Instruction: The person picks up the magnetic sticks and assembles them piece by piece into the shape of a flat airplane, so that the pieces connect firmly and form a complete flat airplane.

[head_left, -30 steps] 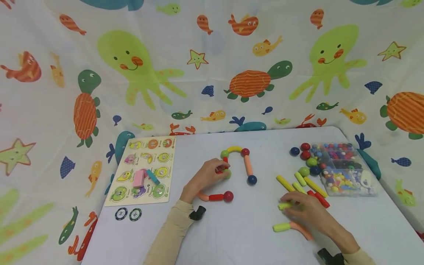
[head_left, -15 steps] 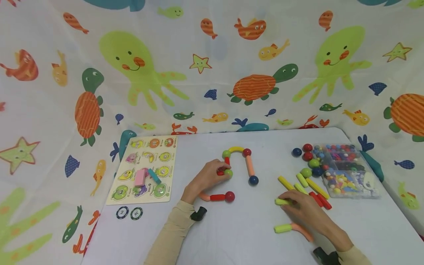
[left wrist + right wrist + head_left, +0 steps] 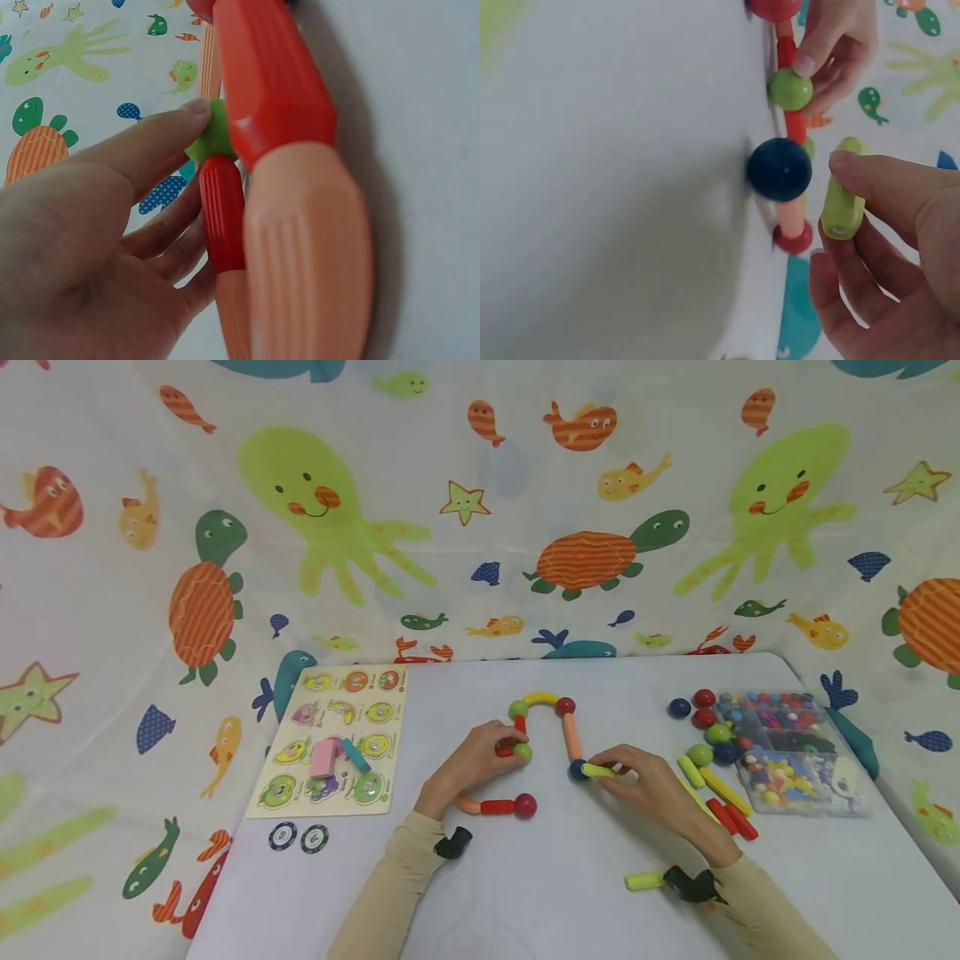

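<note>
My left hand [image 3: 477, 760] pinches a light green ball [image 3: 523, 752], thumb on it in the left wrist view, at one end of a chain of magnetic rods and balls. From there the chain runs by red rods, another green ball [image 3: 518, 709], a curved yellow rod [image 3: 542, 697], a red ball [image 3: 566, 706] and a peach rod [image 3: 572, 737] to a dark blue ball [image 3: 780, 170]. My right hand [image 3: 651, 789] pinches a short light green rod [image 3: 843, 195], its tip overlapping the blue ball in the head view. Nearer me lies a branch with a red rod and red ball [image 3: 526, 806].
At right are loose balls, yellow, green and red rods [image 3: 731, 818], and a clear bead box [image 3: 802, 760]. Another green rod [image 3: 643, 881] lies by my right wrist. A fruit puzzle board [image 3: 300, 797] with two blocks and two round chips [image 3: 314, 838] are at left.
My right hand has carried the green rod from beside the loose rods leftward and away from me to the blue ball. My left hand stays at the chain.
</note>
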`<state>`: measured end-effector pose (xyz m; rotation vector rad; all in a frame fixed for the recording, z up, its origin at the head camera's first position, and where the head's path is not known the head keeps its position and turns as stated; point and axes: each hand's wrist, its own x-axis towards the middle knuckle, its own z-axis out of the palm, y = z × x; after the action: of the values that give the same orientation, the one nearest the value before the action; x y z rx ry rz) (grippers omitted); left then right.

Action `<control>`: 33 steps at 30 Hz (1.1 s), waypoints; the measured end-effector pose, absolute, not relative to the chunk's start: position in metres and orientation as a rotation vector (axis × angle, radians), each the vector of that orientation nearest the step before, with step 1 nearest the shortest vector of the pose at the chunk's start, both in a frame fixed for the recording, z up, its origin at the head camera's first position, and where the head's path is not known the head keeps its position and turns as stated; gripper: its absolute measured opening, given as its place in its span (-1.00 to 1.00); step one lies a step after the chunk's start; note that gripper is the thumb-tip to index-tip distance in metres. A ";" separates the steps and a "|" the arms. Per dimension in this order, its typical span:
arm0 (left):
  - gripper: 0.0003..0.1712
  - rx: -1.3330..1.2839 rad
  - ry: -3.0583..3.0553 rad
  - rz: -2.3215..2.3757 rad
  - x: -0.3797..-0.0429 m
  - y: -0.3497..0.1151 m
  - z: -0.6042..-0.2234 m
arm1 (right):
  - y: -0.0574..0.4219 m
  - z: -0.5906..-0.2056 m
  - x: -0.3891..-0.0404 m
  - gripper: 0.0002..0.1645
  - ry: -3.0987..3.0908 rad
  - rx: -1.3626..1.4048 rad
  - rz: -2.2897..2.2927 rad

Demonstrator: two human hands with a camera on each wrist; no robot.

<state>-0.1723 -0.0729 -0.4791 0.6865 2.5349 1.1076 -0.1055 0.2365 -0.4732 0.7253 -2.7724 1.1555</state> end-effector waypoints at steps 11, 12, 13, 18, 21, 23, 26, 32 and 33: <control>-0.59 0.746 2.535 1.126 -0.174 -0.071 -0.483 | 0.197 -0.466 -0.143 -0.65 -2.838 0.739 1.187; -0.59 0.751 2.536 1.125 -0.174 -0.071 -0.483 | 0.194 -0.467 -0.145 -0.64 -2.843 0.745 1.180; -0.59 0.757 2.539 1.122 -0.174 -0.071 -0.483 | 0.191 -0.467 -0.147 -0.63 -2.850 0.751 1.167; -0.60 0.772 2.549 1.117 -0.174 -0.071 -0.483 | 0.177 -0.474 -0.152 -0.63 -2.877 0.765 1.051; -0.61 0.764 2.549 1.116 -0.173 -0.071 -0.481 | 0.171 -0.479 -0.154 -0.64 -2.884 0.773 0.979; -0.61 0.761 2.549 1.111 -0.173 -0.070 -0.480 | 0.168 -0.481 -0.154 -0.64 -2.880 0.782 0.954; -0.61 0.765 2.552 1.104 -0.173 -0.070 -0.479 | 0.165 -0.483 -0.155 -0.65 -2.873 0.792 0.913; -0.63 0.791 2.581 1.089 -0.173 -0.071 -0.478 | 0.160 -0.483 -0.156 -0.66 -2.883 0.793 0.894; -0.63 0.793 2.586 1.087 -0.174 -0.071 -0.478 | 0.160 -0.482 -0.156 -0.65 -2.886 0.789 0.899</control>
<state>-0.1735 -0.0707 -0.4776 0.7928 2.5863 1.0867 -0.1563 0.1600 -0.4824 0.7890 -2.8858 0.8987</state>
